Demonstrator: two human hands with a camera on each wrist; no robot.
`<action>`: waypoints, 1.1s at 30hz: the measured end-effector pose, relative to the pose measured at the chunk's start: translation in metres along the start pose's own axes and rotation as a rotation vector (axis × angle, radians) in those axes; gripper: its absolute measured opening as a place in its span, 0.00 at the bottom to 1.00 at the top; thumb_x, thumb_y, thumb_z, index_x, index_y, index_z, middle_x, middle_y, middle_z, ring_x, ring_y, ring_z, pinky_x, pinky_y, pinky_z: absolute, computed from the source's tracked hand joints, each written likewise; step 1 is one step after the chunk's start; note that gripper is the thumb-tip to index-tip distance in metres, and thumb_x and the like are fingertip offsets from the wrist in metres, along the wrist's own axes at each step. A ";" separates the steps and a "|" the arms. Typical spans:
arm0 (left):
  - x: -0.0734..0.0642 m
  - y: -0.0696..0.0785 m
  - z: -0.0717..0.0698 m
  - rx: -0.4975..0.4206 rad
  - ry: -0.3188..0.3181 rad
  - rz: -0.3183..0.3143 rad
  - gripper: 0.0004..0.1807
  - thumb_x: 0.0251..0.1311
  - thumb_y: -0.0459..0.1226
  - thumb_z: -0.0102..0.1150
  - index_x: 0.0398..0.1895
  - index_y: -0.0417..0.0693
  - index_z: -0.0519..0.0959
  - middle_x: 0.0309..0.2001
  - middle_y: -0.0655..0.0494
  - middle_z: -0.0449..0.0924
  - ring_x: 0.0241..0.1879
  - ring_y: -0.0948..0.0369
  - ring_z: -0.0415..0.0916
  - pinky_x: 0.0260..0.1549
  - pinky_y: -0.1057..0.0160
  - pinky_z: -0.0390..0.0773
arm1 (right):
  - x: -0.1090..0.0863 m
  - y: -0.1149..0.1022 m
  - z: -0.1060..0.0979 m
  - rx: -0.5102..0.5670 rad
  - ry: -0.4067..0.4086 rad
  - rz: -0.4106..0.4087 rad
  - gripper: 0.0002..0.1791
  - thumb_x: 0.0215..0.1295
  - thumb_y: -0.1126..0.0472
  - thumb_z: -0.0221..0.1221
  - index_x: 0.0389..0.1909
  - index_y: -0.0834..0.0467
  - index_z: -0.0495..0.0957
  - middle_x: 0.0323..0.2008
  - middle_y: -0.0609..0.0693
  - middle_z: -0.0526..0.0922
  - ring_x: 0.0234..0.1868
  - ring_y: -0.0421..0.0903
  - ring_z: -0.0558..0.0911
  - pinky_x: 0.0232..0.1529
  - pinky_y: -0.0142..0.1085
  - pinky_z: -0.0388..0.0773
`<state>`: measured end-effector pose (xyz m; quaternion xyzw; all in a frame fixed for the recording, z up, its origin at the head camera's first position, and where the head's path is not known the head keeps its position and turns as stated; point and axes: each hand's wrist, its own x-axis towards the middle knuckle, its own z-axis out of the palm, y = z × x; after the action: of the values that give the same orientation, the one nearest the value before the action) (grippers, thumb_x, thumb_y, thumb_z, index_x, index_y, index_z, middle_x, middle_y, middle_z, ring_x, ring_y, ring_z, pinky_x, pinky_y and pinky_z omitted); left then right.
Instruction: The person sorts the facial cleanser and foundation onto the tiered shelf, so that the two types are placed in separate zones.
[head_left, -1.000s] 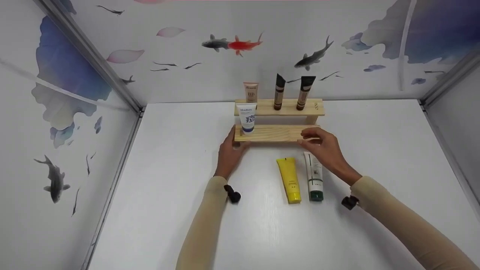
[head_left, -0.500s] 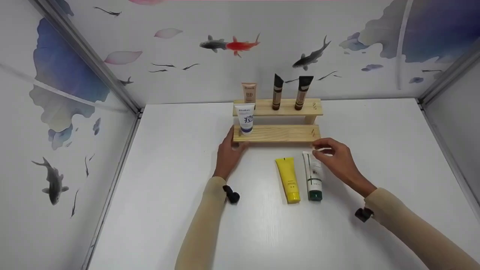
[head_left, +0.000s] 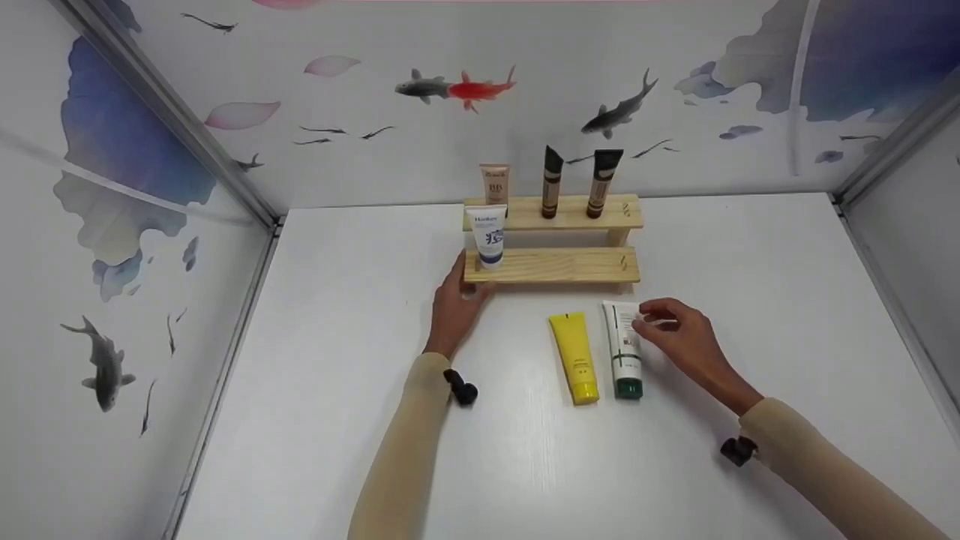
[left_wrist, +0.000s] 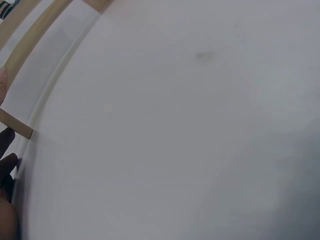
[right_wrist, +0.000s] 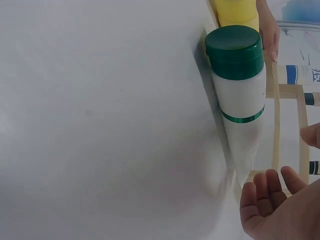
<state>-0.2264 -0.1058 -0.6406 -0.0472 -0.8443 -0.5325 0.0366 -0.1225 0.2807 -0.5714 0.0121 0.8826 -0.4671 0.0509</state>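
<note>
My left hand (head_left: 454,309) grips the left end of a two-tier wooden rack (head_left: 559,266), thumb at the front of the lower shelf and fingers round its side. In the left wrist view only bits of that hand show at the left edge. Over the upper right edge of a white tube with a green cap (head_left: 622,349), lying on the table, hovers my right hand (head_left: 682,334). Its thumb and fingers are apart, loosely bent, with nothing between them. Left of the white tube lies a yellow tube (head_left: 575,360). A white-and-blue tube (head_left: 489,236) stands on the lower shelf's left end.
On the upper shelf stand a beige tube (head_left: 496,182) and two dark-capped tubes, one in the middle (head_left: 551,184) and one farther right (head_left: 602,184). A printed wall (head_left: 360,157) rises behind the rack on the white table (head_left: 337,337).
My right hand has moved from the right end of the lower shelf down and toward me, to the upper end of the white tube. My left hand stays at the rack.
</note>
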 end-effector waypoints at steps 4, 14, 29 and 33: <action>0.000 -0.001 0.000 0.003 0.004 0.004 0.52 0.75 0.59 0.68 0.91 0.51 0.55 0.77 0.51 0.76 0.58 0.58 0.79 0.66 0.52 0.76 | -0.003 0.006 0.001 -0.013 0.003 0.006 0.29 0.79 0.45 0.67 0.68 0.62 0.80 0.64 0.59 0.84 0.62 0.56 0.81 0.55 0.20 0.72; 0.001 0.000 -0.002 0.024 0.002 -0.016 0.50 0.75 0.56 0.68 0.91 0.52 0.54 0.84 0.49 0.65 0.83 0.51 0.62 0.80 0.49 0.63 | -0.010 0.012 0.005 -0.064 -0.016 0.036 0.33 0.78 0.43 0.68 0.70 0.63 0.79 0.62 0.61 0.84 0.61 0.57 0.80 0.60 0.34 0.76; 0.002 0.000 0.000 0.044 0.007 -0.026 0.50 0.75 0.55 0.69 0.91 0.51 0.55 0.83 0.49 0.67 0.79 0.53 0.67 0.78 0.50 0.67 | -0.012 0.016 0.013 -0.084 -0.054 0.050 0.42 0.75 0.38 0.70 0.76 0.64 0.74 0.64 0.63 0.82 0.61 0.59 0.77 0.66 0.50 0.75; 0.001 0.000 0.000 0.042 0.010 -0.026 0.50 0.75 0.55 0.70 0.91 0.52 0.56 0.83 0.49 0.68 0.78 0.53 0.69 0.77 0.50 0.68 | -0.012 0.017 0.015 -0.079 -0.055 0.053 0.45 0.74 0.38 0.70 0.77 0.66 0.72 0.65 0.64 0.81 0.61 0.59 0.76 0.67 0.53 0.74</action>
<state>-0.2278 -0.1060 -0.6406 -0.0328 -0.8555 -0.5155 0.0350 -0.1085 0.2783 -0.5920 0.0208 0.8979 -0.4307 0.0881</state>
